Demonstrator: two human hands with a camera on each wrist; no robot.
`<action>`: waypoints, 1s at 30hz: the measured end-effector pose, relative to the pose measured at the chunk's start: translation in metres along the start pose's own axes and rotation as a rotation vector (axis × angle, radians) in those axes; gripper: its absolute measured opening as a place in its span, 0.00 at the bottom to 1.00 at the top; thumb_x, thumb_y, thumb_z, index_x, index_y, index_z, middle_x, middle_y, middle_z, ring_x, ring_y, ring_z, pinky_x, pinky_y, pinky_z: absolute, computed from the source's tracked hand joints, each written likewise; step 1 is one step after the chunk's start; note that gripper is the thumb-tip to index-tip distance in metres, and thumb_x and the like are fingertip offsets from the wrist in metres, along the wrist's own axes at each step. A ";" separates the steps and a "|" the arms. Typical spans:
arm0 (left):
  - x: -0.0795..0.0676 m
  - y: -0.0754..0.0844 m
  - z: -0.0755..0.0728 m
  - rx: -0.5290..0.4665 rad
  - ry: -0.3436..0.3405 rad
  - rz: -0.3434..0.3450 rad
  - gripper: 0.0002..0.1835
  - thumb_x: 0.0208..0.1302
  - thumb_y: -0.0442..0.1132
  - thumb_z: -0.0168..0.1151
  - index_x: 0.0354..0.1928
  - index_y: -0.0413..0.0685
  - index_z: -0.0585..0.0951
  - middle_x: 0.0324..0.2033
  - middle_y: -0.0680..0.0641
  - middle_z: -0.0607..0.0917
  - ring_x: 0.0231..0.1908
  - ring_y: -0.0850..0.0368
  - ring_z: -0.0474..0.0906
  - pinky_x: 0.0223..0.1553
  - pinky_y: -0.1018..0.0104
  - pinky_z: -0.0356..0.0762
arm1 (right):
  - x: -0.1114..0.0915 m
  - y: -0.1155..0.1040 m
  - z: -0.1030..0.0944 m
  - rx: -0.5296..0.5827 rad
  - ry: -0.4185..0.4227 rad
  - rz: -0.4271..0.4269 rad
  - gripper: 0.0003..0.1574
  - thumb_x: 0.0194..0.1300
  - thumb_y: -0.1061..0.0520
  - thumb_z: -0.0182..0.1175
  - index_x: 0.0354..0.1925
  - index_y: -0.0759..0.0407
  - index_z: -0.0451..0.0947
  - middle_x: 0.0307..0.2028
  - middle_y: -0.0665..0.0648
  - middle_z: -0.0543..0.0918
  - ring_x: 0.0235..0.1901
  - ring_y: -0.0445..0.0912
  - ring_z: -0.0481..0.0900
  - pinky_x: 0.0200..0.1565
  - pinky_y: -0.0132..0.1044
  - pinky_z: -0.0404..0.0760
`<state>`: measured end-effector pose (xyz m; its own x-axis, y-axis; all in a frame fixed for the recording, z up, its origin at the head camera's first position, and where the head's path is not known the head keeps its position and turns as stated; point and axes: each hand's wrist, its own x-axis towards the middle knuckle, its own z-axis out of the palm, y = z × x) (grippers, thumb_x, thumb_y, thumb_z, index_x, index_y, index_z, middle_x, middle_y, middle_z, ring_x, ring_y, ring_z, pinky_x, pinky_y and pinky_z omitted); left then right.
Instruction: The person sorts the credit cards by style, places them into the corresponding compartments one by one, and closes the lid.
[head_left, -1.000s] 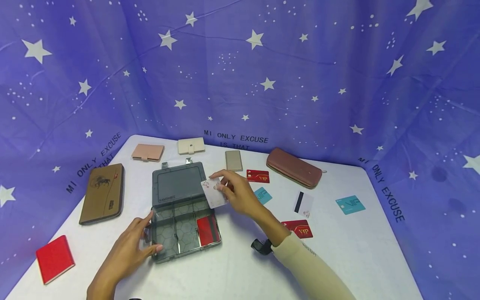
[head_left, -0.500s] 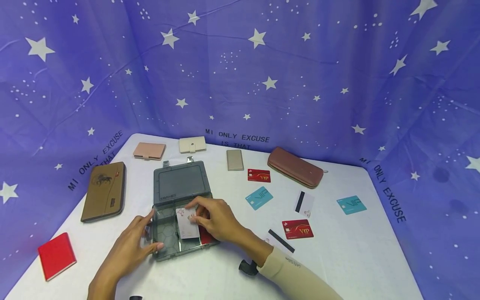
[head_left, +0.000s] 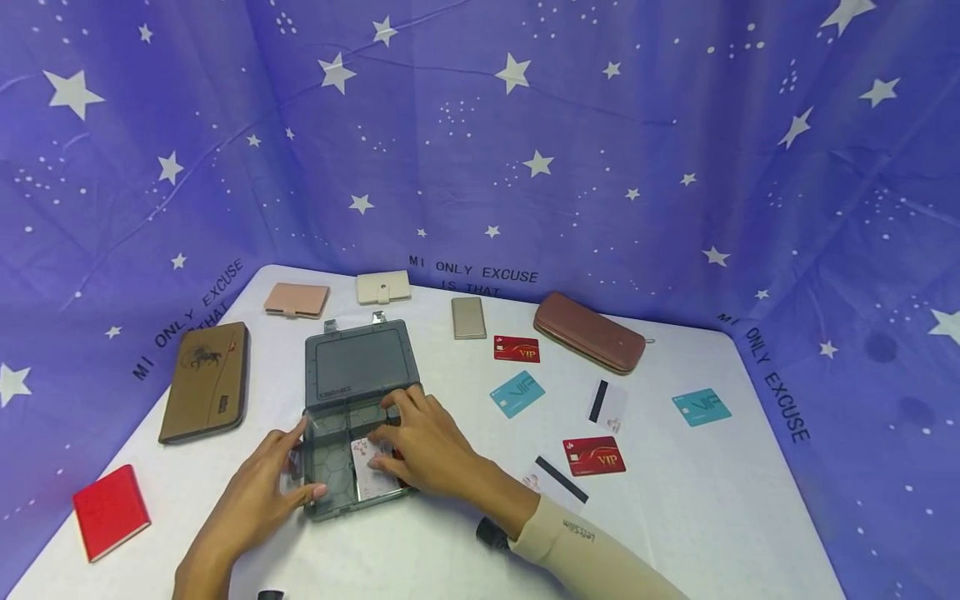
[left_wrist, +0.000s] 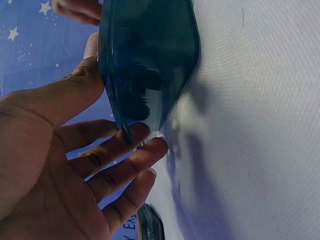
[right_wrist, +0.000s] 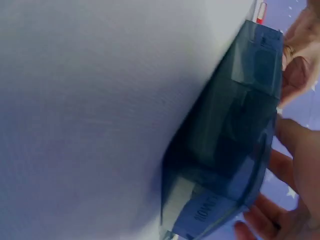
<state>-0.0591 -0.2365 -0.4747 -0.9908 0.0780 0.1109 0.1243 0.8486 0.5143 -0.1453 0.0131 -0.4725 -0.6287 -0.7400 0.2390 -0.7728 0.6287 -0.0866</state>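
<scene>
The white floral card [head_left: 372, 483] was in the front middle compartment of the grey plastic box [head_left: 332, 457]; I couldn't tell whether it lay fully flat. The person's right hand [head_left: 433, 442] had its fingers bent and partly spread over it, thumb tip and 1 fingertip at the card; whether they pinched it or merely rested there, I couldn't tell. The left hand [head_left: 258, 479] was spread wide, thumb and fingers bracketing the box's left end and holding it. I judged the card light, thin and stiff, its smooth face likely slippery, hardly fragile. I favoured its 2 long edges, since a flat card would offer little to pinch. The box looked rigid and light, liable to skate on the white cloth [head_left: 450, 550], so its left rim seemed the place to steady it.
</scene>
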 end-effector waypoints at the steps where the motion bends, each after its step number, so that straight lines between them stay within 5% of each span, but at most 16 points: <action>1: 0.000 0.000 0.000 0.001 0.001 0.001 0.51 0.50 0.51 0.78 0.74 0.42 0.64 0.46 0.50 0.76 0.37 0.61 0.70 0.41 0.57 0.72 | 0.000 0.000 0.001 -0.021 -0.027 -0.005 0.24 0.66 0.28 0.56 0.50 0.35 0.86 0.64 0.51 0.71 0.57 0.46 0.67 0.50 0.39 0.72; 6: -0.001 -0.001 0.000 0.001 0.001 0.004 0.51 0.50 0.51 0.78 0.74 0.42 0.64 0.45 0.50 0.75 0.37 0.60 0.69 0.40 0.58 0.71 | -0.003 0.001 0.006 -0.018 -0.105 -0.006 0.31 0.68 0.23 0.47 0.51 0.34 0.85 0.71 0.55 0.66 0.64 0.49 0.65 0.53 0.45 0.72; 12: -0.001 -0.002 0.000 0.006 0.009 0.010 0.51 0.50 0.50 0.78 0.74 0.42 0.64 0.44 0.50 0.75 0.37 0.61 0.69 0.40 0.58 0.71 | -0.006 0.018 -0.002 0.224 -0.036 0.038 0.27 0.65 0.26 0.56 0.50 0.37 0.85 0.64 0.49 0.72 0.61 0.44 0.66 0.57 0.46 0.70; 16: -0.001 -0.001 0.000 0.013 0.014 0.016 0.51 0.50 0.51 0.78 0.74 0.42 0.64 0.43 0.51 0.75 0.36 0.61 0.68 0.40 0.58 0.70 | -0.014 0.050 -0.016 0.402 0.015 0.110 0.24 0.62 0.35 0.66 0.50 0.44 0.84 0.52 0.47 0.82 0.51 0.41 0.72 0.55 0.44 0.69; 20: -0.001 0.000 0.000 0.013 0.010 0.013 0.51 0.50 0.52 0.77 0.74 0.42 0.64 0.43 0.51 0.75 0.36 0.61 0.69 0.40 0.57 0.71 | -0.028 0.096 -0.028 0.517 -0.041 0.220 0.25 0.57 0.44 0.73 0.52 0.49 0.83 0.48 0.51 0.85 0.49 0.46 0.78 0.54 0.47 0.71; 26: -0.001 0.000 -0.001 0.010 -0.005 0.001 0.52 0.51 0.53 0.77 0.74 0.42 0.63 0.44 0.51 0.75 0.36 0.61 0.69 0.40 0.57 0.71 | -0.051 0.149 -0.035 0.387 -0.141 0.412 0.32 0.51 0.52 0.79 0.55 0.45 0.81 0.57 0.56 0.75 0.56 0.52 0.73 0.61 0.56 0.71; 30: -0.001 0.001 -0.001 0.012 -0.012 -0.005 0.52 0.51 0.53 0.77 0.74 0.42 0.63 0.44 0.51 0.75 0.36 0.61 0.69 0.40 0.57 0.71 | -0.059 0.165 -0.033 0.357 -0.191 0.457 0.31 0.51 0.55 0.78 0.55 0.46 0.81 0.59 0.58 0.71 0.57 0.53 0.69 0.60 0.55 0.73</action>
<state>-0.0583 -0.2358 -0.4733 -0.9920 0.0797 0.0980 0.1185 0.8552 0.5045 -0.2333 0.1683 -0.4687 -0.8822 -0.4651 -0.0734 -0.3820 0.7981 -0.4660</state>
